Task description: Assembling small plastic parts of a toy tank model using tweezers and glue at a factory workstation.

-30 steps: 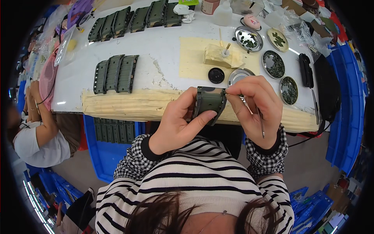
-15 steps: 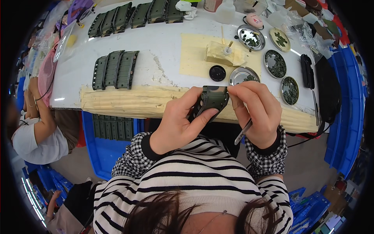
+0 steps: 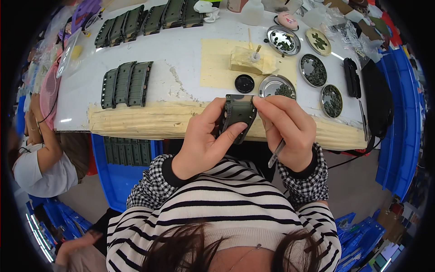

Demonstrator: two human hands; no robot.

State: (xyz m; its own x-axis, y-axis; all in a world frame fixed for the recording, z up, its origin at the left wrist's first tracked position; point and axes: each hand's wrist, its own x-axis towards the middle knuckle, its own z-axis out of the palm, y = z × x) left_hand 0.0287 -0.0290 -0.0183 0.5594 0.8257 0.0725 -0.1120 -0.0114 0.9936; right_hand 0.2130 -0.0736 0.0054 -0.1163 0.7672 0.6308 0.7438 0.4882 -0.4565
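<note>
My left hand (image 3: 198, 143) grips a curved dark green plastic piece (image 3: 239, 112) with a camouflage-patterned edge, the thumb lying across its face. The piece is held above the padded front edge of the table. My right hand (image 3: 292, 129) pinches at the upper right corner of this piece; whatever sits between those fingertips is too small to make out. Tucked in the same hand is a slim metal tool (image 3: 276, 154), its flat end pointing down toward me. Just beyond the hands stands a round metal dish (image 3: 268, 85) of small dark green bits.
More dishes of small green parts (image 3: 312, 70) stand at the right. A yellow taped block (image 3: 247, 61) and black round cap (image 3: 244, 83) lie ahead. Similar green pieces (image 3: 127, 84) sit at left and in a blue bin (image 3: 113, 181) below. Another person (image 3: 45, 158) sits at far left.
The view has shifted slightly, so the table things appear a little farther left. Both hands keep their hold, and the green piece is tilted a little differently.
</note>
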